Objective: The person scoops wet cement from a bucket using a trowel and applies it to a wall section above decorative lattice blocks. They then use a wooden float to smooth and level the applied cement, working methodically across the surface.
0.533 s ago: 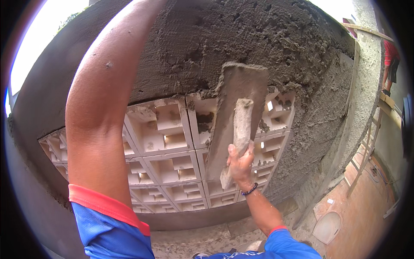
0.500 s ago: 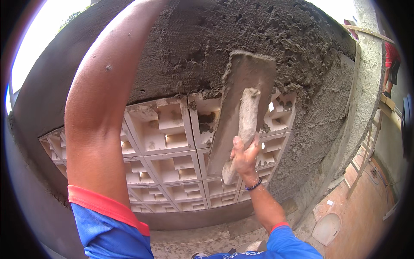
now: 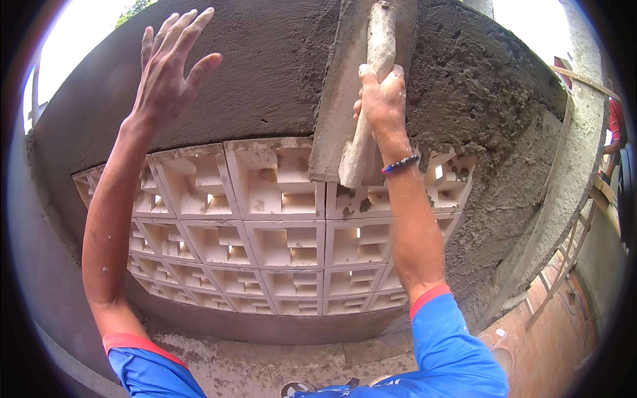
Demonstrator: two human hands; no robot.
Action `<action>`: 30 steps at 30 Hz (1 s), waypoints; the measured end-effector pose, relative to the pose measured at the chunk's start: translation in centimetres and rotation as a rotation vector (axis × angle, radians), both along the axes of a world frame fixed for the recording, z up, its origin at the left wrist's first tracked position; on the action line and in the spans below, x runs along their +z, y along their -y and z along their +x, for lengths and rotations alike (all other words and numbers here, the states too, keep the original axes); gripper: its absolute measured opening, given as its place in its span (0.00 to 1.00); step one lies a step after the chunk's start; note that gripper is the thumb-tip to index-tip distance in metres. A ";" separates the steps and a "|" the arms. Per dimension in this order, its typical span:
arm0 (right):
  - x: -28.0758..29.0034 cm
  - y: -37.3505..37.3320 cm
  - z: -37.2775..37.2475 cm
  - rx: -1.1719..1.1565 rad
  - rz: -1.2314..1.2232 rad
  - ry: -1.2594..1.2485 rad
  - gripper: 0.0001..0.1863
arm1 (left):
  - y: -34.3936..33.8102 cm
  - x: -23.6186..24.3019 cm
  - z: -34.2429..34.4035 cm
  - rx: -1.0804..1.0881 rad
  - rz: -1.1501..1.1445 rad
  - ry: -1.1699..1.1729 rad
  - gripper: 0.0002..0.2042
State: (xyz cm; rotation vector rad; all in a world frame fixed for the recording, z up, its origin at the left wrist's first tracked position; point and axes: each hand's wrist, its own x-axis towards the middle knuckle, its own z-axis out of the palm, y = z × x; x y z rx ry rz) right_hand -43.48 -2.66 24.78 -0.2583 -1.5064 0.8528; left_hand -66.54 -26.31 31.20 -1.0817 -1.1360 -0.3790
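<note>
My right hand [image 3: 383, 103] grips the cylindrical handle [image 3: 379, 33] of a cement-smeared rectangular float [image 3: 332, 126], which lies against the grey plastered wall [image 3: 451, 86] just over a panel of white ventilation blocks [image 3: 279, 245]. My left hand [image 3: 167, 76] is raised to the left of the float, fingers spread and holding nothing, in front of smoother grey plaster; whether it touches that surface I cannot tell. The plaster right of the float is rough and lumpy.
A rough concrete post [image 3: 576, 146] stands at the right, with wooden boards and poles [image 3: 564, 268] beside it. Beyond it a co-worker's red sleeve [image 3: 614, 126] shows. Below are a dusty ledge [image 3: 252, 355] and a reddish tiled floor [image 3: 551, 341].
My right hand and the float have moved up the wall. My left arm has shifted left, and its hand, formerly out of frame at the top, now shows open.
</note>
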 end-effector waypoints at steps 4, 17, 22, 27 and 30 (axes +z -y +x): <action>-7.6 3.7 -2.5 0.023 -0.099 0.059 0.18 | 5.7 -7.1 -0.1 0.066 -0.071 0.251 0.37; -34.7 7.7 -3.5 -0.072 0.186 0.110 0.22 | 14.1 -24.0 5.2 -0.095 -0.346 0.905 0.37; -26.4 8.6 -2.0 0.059 -0.077 0.195 0.27 | 20.2 -27.0 6.4 -0.152 -0.324 1.096 0.37; -17.6 7.1 -4.2 -0.071 0.170 0.218 0.27 | 22.5 -28.5 6.8 -0.149 -0.245 1.248 0.37; -14.8 5.8 -5.7 -0.139 0.199 0.238 0.26 | 22.8 -28.9 7.1 -0.146 -0.235 1.265 0.38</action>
